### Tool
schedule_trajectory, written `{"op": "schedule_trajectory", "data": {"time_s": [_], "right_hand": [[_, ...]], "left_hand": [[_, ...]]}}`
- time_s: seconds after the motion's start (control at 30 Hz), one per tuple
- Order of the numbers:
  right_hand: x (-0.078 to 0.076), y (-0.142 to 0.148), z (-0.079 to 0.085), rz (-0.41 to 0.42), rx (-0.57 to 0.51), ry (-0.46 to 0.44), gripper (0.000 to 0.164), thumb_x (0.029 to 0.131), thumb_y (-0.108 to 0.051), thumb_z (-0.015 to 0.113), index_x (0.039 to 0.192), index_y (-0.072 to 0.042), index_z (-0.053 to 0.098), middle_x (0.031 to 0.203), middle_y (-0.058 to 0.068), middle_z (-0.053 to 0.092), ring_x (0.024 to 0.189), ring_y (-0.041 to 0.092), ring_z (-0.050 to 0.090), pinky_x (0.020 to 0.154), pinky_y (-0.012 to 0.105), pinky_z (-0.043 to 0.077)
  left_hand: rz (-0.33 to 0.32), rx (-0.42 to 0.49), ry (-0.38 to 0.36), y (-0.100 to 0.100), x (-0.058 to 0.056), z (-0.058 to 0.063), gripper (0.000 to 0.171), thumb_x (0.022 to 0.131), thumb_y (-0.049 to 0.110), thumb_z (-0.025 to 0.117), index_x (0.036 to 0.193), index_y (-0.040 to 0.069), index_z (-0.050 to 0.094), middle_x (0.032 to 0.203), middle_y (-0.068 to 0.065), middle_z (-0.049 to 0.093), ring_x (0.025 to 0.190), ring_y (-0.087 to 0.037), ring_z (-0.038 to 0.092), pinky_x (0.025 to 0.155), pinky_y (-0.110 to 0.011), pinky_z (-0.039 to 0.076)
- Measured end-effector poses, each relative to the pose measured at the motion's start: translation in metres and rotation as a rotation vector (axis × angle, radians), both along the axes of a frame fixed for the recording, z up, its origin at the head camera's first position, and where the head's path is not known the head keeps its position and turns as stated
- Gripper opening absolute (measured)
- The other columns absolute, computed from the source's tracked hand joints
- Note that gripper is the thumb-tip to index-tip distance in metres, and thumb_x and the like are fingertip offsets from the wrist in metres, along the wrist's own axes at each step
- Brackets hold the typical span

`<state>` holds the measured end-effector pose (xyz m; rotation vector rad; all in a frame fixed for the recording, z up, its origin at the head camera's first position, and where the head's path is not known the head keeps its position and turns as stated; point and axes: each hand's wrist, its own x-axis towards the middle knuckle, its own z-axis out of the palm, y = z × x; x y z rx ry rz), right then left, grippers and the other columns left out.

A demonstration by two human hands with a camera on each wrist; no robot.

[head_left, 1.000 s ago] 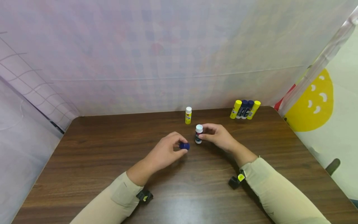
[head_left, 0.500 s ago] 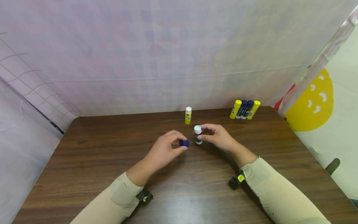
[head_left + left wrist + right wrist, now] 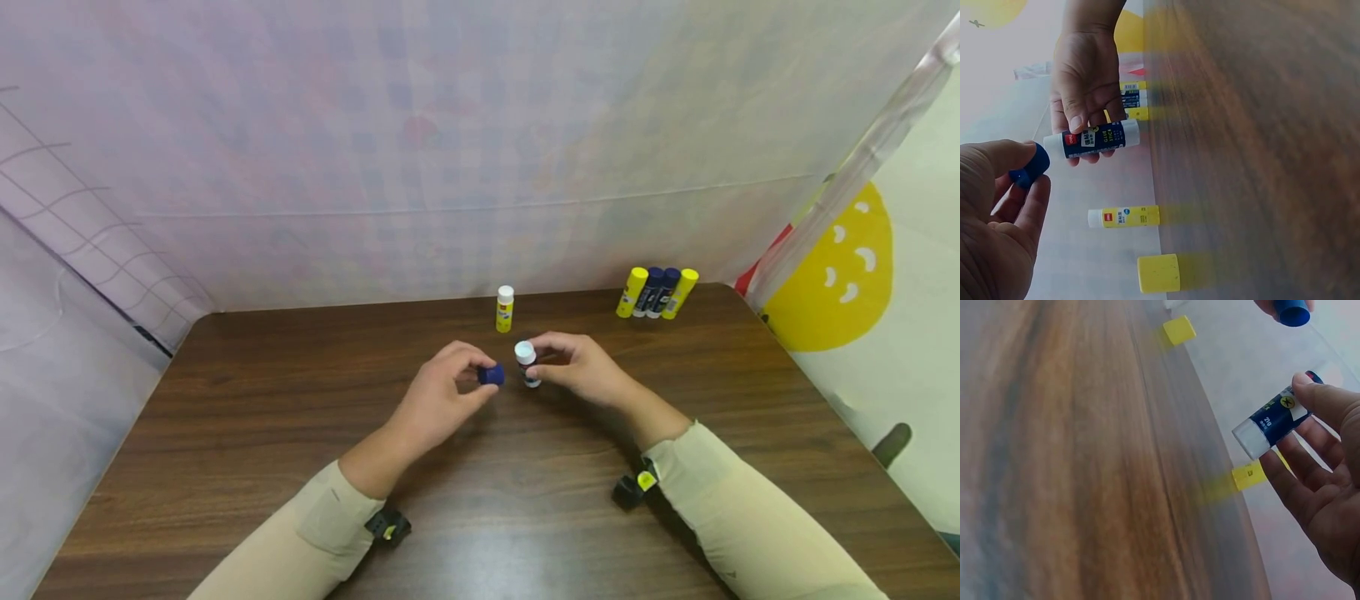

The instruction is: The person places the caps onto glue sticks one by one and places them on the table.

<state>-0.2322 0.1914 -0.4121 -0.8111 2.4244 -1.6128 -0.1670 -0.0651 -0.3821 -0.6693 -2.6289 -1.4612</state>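
Observation:
My left hand (image 3: 442,392) pinches a dark blue cap (image 3: 491,375) between thumb and fingers. In the left wrist view the cap (image 3: 1030,165) sits just off the white top end of a navy glue stick (image 3: 1094,139). My right hand (image 3: 581,365) holds that glue stick (image 3: 526,357) by its body, its uncapped white end tilted toward the left hand. Behind the hands an uncapped yellow glue stick (image 3: 505,310) stands upright. A loose yellow cap (image 3: 1159,273) rests on the table in the left wrist view; in the head view the left hand hides it.
Two yellow glue sticks (image 3: 633,293) and two navy glue sticks (image 3: 663,295), all capped, stand in a row at the back right of the brown wooden table (image 3: 247,400). A pale patterned cloth (image 3: 360,167) hangs along the table's back edge.
The right hand has tilted the navy glue stick's top to the left. The left hand has raised the blue cap a little toward the back, and the cap has turned.

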Motion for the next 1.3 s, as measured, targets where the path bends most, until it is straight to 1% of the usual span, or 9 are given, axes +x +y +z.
{"op": "schedule_trajectory", "data": {"time_s": [0.13, 0.27, 0.4, 0.57, 0.77, 1.0, 1.1, 1.3], "right_hand": [[0.001, -0.002, -0.001, 0.007, 0.002, 0.019, 0.032, 0.09, -0.004, 0.08, 0.121, -0.002, 0.072, 0.118, 0.015, 0.074, 0.107, 0.008, 0.07, 0.092, 0.025, 0.059], [0.002, -0.004, -0.001, 0.017, 0.008, 0.045, 0.033, 0.089, -0.003, 0.081, 0.12, -0.003, 0.073, 0.116, 0.013, 0.074, 0.106, 0.008, 0.07, 0.092, 0.029, 0.06], [0.004, -0.005, 0.001, 0.024, 0.017, 0.053, 0.033, 0.088, -0.004, 0.081, 0.12, -0.004, 0.073, 0.115, 0.012, 0.074, 0.105, 0.009, 0.07, 0.091, 0.031, 0.061], [0.006, -0.006, 0.002, 0.036, 0.015, 0.071, 0.033, 0.088, -0.003, 0.082, 0.12, -0.004, 0.074, 0.113, 0.012, 0.074, 0.104, 0.009, 0.069, 0.089, 0.03, 0.061], [0.008, -0.008, 0.005, 0.051, 0.031, 0.094, 0.033, 0.087, -0.003, 0.082, 0.118, -0.005, 0.075, 0.11, 0.01, 0.075, 0.101, 0.011, 0.07, 0.087, 0.03, 0.06], [0.013, -0.011, 0.011, 0.061, 0.078, 0.058, 0.031, 0.088, -0.008, 0.083, 0.118, -0.01, 0.076, 0.11, 0.005, 0.073, 0.1, 0.016, 0.069, 0.077, 0.029, 0.061], [0.014, -0.012, 0.013, 0.073, 0.095, 0.055, 0.03, 0.089, -0.009, 0.083, 0.118, -0.012, 0.076, 0.109, 0.004, 0.073, 0.095, 0.019, 0.068, 0.072, 0.028, 0.061], [0.014, -0.011, 0.012, 0.099, 0.119, 0.073, 0.029, 0.091, -0.013, 0.081, 0.12, -0.013, 0.076, 0.11, 0.003, 0.073, 0.087, 0.017, 0.067, 0.07, 0.027, 0.059]], "left_hand": [[-0.004, 0.011, 0.026, 0.0, 0.0, 0.0, 0.021, 0.092, 0.01, 0.08, 0.112, 0.006, 0.073, 0.118, -0.001, 0.067, 0.105, -0.015, 0.071, 0.093, -0.021, 0.059], [-0.001, 0.006, 0.048, 0.0, 0.001, 0.0, 0.022, 0.092, 0.011, 0.08, 0.113, 0.007, 0.074, 0.118, -0.001, 0.069, 0.104, -0.014, 0.072, 0.091, -0.019, 0.059], [0.007, 0.005, 0.066, 0.0, 0.0, 0.0, 0.023, 0.091, 0.01, 0.081, 0.113, 0.007, 0.075, 0.118, -0.001, 0.069, 0.105, -0.015, 0.071, 0.091, -0.019, 0.059], [0.024, 0.022, 0.074, 0.0, 0.0, -0.001, 0.023, 0.092, 0.009, 0.08, 0.114, 0.006, 0.075, 0.118, -0.002, 0.068, 0.107, -0.016, 0.07, 0.092, -0.02, 0.059], [0.041, 0.051, 0.067, 0.0, -0.001, -0.003, 0.023, 0.092, 0.007, 0.079, 0.114, 0.005, 0.074, 0.117, -0.003, 0.066, 0.107, -0.016, 0.07, 0.093, -0.019, 0.059], [0.047, 0.069, 0.076, 0.0, 0.0, -0.003, 0.023, 0.092, 0.007, 0.079, 0.114, 0.004, 0.073, 0.116, -0.003, 0.066, 0.106, -0.017, 0.071, 0.092, -0.019, 0.059], [0.044, 0.076, 0.079, 0.0, 0.0, -0.003, 0.023, 0.092, 0.007, 0.079, 0.113, 0.003, 0.073, 0.116, -0.003, 0.066, 0.105, -0.017, 0.071, 0.092, -0.018, 0.059], [0.042, 0.077, 0.092, 0.0, -0.001, -0.003, 0.023, 0.092, 0.007, 0.079, 0.113, 0.003, 0.072, 0.115, -0.003, 0.066, 0.104, -0.017, 0.072, 0.092, -0.018, 0.059]]}}
